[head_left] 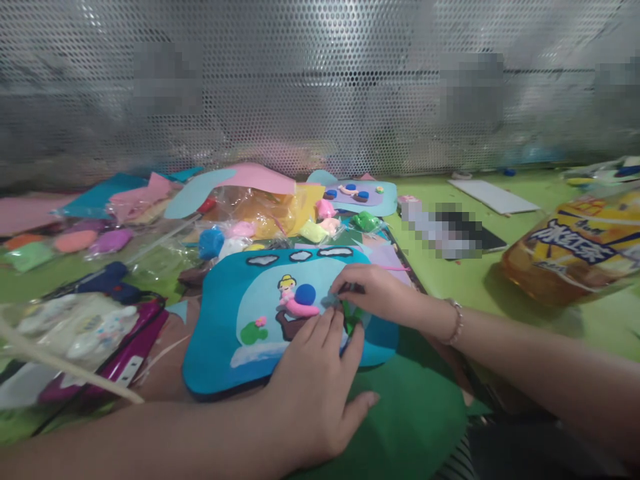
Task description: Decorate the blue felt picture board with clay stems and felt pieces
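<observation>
One rounded blue board [213, 333], partly over flat dark-green sheet [415, 407]. Left hand [320, 373] rests on it, thumb spread, probably steadying — right hand [377, 293] bends at small green clay-like piece [354, 319], can't tell if pinching.

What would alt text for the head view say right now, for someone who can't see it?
A person's left hand and right hand meet over a blue board decorated with a pink figure and a dark blue ball. Bagged coloured lumps lie behind the board; a bottle is at the picture's right.
</observation>
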The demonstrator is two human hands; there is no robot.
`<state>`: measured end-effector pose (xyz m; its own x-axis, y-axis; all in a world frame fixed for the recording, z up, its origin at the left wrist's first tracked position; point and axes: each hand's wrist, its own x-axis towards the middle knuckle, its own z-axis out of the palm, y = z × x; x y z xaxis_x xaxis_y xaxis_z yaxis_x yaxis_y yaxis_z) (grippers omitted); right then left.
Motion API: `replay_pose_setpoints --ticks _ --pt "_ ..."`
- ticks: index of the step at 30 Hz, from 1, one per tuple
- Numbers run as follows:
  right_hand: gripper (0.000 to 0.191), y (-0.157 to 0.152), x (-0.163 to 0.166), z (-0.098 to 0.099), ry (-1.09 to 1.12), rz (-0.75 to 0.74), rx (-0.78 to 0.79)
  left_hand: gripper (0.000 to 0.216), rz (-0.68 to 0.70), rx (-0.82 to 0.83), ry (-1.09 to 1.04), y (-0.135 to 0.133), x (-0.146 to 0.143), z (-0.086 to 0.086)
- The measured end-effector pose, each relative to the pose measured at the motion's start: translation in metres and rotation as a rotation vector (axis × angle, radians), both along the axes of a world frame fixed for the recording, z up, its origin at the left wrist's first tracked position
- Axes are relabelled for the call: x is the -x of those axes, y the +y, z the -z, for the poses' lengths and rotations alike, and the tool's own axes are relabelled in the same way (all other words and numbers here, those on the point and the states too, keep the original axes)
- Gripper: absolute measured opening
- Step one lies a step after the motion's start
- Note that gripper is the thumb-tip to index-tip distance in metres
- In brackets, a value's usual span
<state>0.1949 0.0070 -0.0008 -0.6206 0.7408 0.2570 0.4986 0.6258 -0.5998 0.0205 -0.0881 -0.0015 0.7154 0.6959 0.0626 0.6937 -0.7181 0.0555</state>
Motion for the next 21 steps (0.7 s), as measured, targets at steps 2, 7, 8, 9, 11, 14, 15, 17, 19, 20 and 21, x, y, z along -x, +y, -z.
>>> replay_pose_setpoints --ticks 2,7,8,9,11,14,15,17,19,20,21 --pt "0.017 0.0 0.0001 -0.0003 -0.005 0.001 0.0 0.066 0.0 0.004 0.0 -0.0005 0.0001 0.0001" --pt "0.02 0.0012 0.0004 0.0014 0.001 -0.011 -0.012 0.065 -0.001 -0.015 0.002 -0.0012 -0.0008 -0.0004" --pt "0.02 0.0014 0.0004 0.0018 0.0 -0.012 -0.013 0.066 -0.002 -0.016 0.004 -0.0011 -0.001 -0.0006" --pt "0.02 0.0016 0.0003 0.0021 -0.003 -0.012 -0.013 0.066 -0.003 -0.015 0.004 -0.0008 -0.0012 -0.0009" --pt "0.021 0.0016 0.0 0.0021 -0.007 -0.014 -0.014 0.066 0.001 -0.008 0.004 -0.0001 -0.0012 -0.0013" --pt "0.022 0.0007 -0.0012 0.0006 -0.008 -0.024 -0.021 0.065 0.006 -0.013 0.004 0.0006 -0.0009 -0.0015" --pt "0.023 0.0002 -0.0016 -0.0002 -0.004 -0.028 -0.024 0.065 0.008 -0.018 0.006 0.0006 -0.0009 -0.0014" --pt "0.023 -0.0008 -0.0023 -0.002 -0.002 -0.028 -0.029 0.065 0.011 -0.026 0.008 0.0003 -0.0009 -0.0012" --pt "0.024 -0.0015 -0.0026 -0.0033 -0.005 -0.021 -0.029 0.064 0.014 -0.028 0.008 0.0 -0.0011 -0.0009" --pt "0.023 -0.0016 -0.0027 -0.0036 -0.007 -0.017 -0.029 0.064 0.015 -0.027 0.008 -0.0002 -0.0012 -0.0008" --pt "0.023 -0.0016 -0.0026 -0.0036 -0.008 -0.017 -0.027 0.064 0.014 -0.026 0.008 -0.0003 -0.0012 -0.0008"
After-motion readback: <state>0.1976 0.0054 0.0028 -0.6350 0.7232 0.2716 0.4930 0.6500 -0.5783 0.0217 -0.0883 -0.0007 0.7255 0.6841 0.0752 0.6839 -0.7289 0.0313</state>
